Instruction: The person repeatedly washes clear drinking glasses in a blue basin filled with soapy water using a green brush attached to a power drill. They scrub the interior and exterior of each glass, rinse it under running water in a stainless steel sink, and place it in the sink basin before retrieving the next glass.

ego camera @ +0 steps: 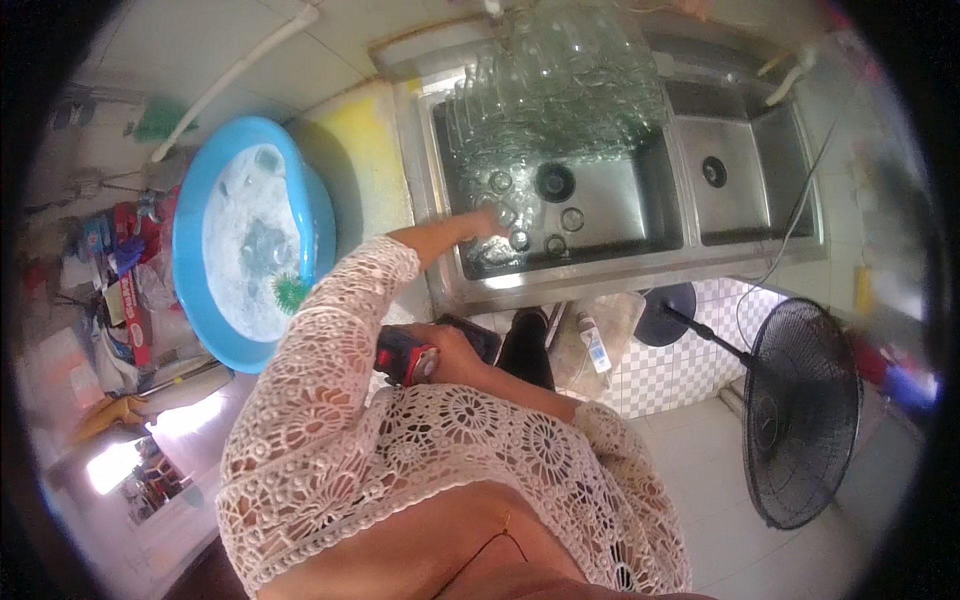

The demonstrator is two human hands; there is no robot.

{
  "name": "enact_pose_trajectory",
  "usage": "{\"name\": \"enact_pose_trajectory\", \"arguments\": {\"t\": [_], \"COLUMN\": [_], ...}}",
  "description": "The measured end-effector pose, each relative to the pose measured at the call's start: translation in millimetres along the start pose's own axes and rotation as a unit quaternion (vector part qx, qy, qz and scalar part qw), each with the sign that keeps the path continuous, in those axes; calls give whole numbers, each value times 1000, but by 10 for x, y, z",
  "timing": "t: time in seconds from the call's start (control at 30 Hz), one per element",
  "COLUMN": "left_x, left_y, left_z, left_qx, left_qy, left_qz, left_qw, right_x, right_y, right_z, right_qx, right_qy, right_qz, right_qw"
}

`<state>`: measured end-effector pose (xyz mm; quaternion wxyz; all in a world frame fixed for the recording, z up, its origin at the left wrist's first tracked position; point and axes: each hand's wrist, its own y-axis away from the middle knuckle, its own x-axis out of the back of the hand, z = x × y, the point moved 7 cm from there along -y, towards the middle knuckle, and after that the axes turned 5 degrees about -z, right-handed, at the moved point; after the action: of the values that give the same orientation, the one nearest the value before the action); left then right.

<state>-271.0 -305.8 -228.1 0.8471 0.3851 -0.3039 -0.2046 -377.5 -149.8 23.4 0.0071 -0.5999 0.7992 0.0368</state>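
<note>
My left hand (491, 220) reaches into the larger basin of a steel sink (600, 274), its fingers around the end of a clear glass bottle (507, 217); blur hides the exact grip. Other round glass pieces (572, 219) stand close by on the basin floor, near the drain (555, 182). Many clear glass bottles (562, 90) are stacked at the back of this basin. Close to my waist, my right hand (454, 356) grips a black and red cordless power tool (409, 358). A green bristle brush (288, 293) shows beyond my left sleeve; whether it joins the tool is hidden.
Left of the sink is a blue plastic tub (193, 247) with foamy water (240, 217) and submerged glass. The smaller basin (727, 202) lies to the right. A black fan (802, 412) stands on the right, with a cable (795, 214) nearby. Cluttered goods (131, 277) fill the far left.
</note>
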Motion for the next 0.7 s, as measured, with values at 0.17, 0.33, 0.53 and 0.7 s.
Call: {"name": "enact_pose_trajectory", "arguments": {"t": [0.17, 0.33, 0.53, 0.7], "left_x": [-483, -140, 1422, 1895], "left_y": [-682, -449, 2259, 3958], "left_z": [-676, -129, 665, -1674], "left_qx": [49, -76, -227, 9], "left_qy": [-135, -244, 111, 188], "left_qz": [-92, 1, 150, 509], "left_qw": [985, 967, 956, 840], "right_x": [52, 48, -17, 11], "right_y": [-21, -50, -158, -371], "right_z": [70, 331, 401, -170], "right_qx": [-34, 34, -49, 79], "right_qy": [47, 26, -51, 231], "right_qz": [-56, -41, -30, -44], "right_qw": [997, 998, 997, 969]}}
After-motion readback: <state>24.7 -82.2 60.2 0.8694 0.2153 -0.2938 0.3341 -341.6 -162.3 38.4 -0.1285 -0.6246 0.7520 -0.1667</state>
